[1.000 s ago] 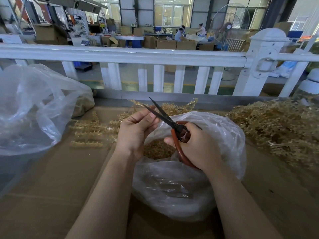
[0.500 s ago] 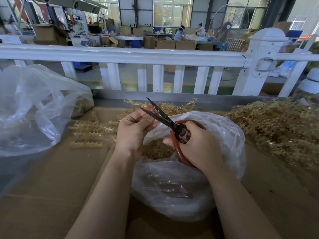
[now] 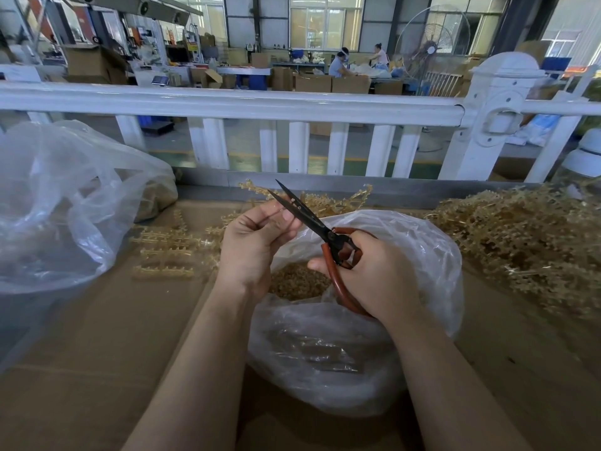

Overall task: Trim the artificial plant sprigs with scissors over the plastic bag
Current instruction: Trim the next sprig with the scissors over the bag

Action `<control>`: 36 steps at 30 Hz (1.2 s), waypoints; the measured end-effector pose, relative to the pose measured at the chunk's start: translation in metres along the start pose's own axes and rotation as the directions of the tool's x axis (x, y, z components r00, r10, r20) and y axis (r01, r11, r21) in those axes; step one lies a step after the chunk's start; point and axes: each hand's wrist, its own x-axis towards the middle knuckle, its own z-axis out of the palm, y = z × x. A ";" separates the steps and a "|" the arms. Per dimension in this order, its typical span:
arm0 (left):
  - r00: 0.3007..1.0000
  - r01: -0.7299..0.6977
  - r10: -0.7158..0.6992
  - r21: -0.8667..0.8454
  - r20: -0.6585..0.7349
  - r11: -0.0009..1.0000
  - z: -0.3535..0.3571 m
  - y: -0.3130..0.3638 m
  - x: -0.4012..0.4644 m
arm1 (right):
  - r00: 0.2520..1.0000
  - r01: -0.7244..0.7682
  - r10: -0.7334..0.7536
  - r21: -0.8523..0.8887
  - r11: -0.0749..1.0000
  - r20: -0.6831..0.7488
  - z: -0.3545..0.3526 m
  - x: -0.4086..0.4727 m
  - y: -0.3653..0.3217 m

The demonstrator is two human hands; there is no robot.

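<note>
STEP: mid-trim above plastic bag [image 3: 422, 255] | sprig [image 3: 276, 216], seemingly thin, pinched by left hand [image 3: 253, 242] | scissors [image 3: 312, 219] gripped by right hand [image 3: 374, 275], blades parted | NEXT: blades to be closed on sprig.

Bare cardboard top [image 3: 97, 359] front left and front right, a hand can pass there. Centre is taken by the open bag [image 3: 325, 353], with both hands above its mouth: left hand [image 3: 253, 245], right hand [image 3: 374, 278] with scissors [image 3: 312, 219], blades pointing up-left toward the rail. Left side blocked by a big clear bag [image 3: 58, 206]. Between it and the left hand lie cut sprigs [image 3: 166, 252] flat on the top, low obstacle. Right side filled by a sprig heap [image 3: 527, 242], just beside the bag. Far edge closed by a white fence [image 3: 292, 102]; loose sprigs [image 3: 325, 200] under the scissor tips
</note>
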 end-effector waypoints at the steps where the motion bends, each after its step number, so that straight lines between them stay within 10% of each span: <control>1: 1.000 -0.002 0.002 0.000 -0.001 1.000 0.000 0.000 0.000 | 1.000 -0.001 0.001 0.001 1.000 0.002 0.000 0.000 0.000; 36: 0.997 -0.076 0.071 0.148 0.040 0.986 0.000 -0.005 0.002 | 0.997 0.000 -0.007 -0.104 0.995 -0.073 -0.004 0.001 -0.001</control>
